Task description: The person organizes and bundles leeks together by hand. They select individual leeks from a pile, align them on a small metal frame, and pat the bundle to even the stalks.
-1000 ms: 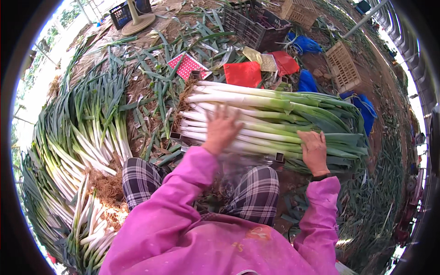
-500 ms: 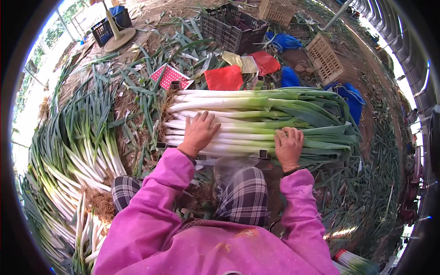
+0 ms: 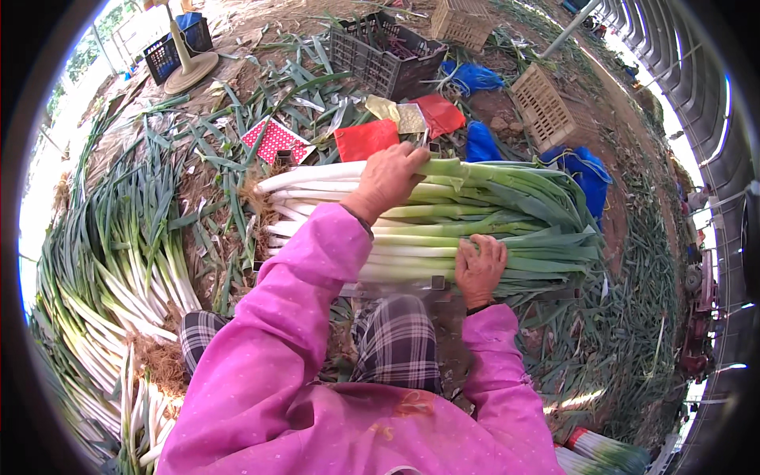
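A thick bunch of leeks (image 3: 443, 210) lies crosswise in front of me, white stalks and roots to the left, green leaves to the right. It sits in a low frame with square metal posts (image 3: 438, 283). At the far edge of the bunch, my left hand (image 3: 389, 178) is closed around a thick leek (image 3: 313, 174), fingers over its top. My right hand (image 3: 480, 267) presses on the near stalks where they turn green, its fingers curled over them. What lies under both palms is hidden.
More leeks (image 3: 134, 261) are heaped on the left. Beyond the bunch are red cloths (image 3: 366, 140), a dotted cloth (image 3: 277, 141), blue bundles (image 3: 582, 178), a dark crate (image 3: 388, 59) and tan crates (image 3: 542, 107). Tied leeks (image 3: 606, 453) lie at lower right. Loose leaves cover the ground.
My left hand has moved from the near-middle stalks to the far edge and closed around a leek there. My right hand stays on the near stalks. The view has shifted slightly.
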`<control>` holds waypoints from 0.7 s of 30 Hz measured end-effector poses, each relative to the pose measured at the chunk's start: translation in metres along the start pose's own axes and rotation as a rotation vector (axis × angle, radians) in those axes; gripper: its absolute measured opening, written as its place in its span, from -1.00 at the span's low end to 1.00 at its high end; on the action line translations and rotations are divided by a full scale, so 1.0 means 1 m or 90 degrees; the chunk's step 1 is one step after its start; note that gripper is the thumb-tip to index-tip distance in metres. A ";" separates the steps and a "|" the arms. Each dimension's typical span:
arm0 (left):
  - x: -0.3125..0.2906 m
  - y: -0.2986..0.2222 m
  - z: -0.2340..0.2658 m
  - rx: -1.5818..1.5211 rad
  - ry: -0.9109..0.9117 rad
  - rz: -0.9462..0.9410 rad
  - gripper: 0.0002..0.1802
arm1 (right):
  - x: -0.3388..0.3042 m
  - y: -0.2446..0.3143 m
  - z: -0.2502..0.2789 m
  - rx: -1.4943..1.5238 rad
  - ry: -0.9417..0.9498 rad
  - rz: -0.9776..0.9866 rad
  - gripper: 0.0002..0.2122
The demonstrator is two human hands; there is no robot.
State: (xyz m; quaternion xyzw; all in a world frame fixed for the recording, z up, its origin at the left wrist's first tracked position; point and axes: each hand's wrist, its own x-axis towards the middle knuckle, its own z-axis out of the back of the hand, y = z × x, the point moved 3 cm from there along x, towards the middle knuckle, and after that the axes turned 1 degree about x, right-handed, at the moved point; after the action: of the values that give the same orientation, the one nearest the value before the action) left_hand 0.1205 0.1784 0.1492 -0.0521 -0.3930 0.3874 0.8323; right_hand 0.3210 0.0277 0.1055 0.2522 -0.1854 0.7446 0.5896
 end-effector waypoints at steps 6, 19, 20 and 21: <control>0.035 0.021 0.069 0.098 -0.131 0.088 -0.71 | 0.001 0.001 0.000 0.005 -0.022 -0.008 -0.87; 0.110 -0.029 0.151 0.085 -0.120 -0.021 -0.61 | 0.001 -0.003 0.001 0.006 -0.020 -0.015 -0.87; 0.102 -0.028 0.133 0.045 -0.103 -0.076 -0.68 | 0.001 -0.004 -0.001 0.003 -0.018 -0.016 -0.87; 0.094 -0.027 0.118 0.005 -0.084 -0.129 -0.74 | 0.001 -0.003 -0.002 0.008 -0.019 -0.015 -0.87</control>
State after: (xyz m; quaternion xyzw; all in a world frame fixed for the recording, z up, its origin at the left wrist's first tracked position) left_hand 0.0917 0.1983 0.2978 0.0170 -0.4489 0.3055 0.8396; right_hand 0.3237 0.0301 0.1047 0.2694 -0.1866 0.7347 0.5939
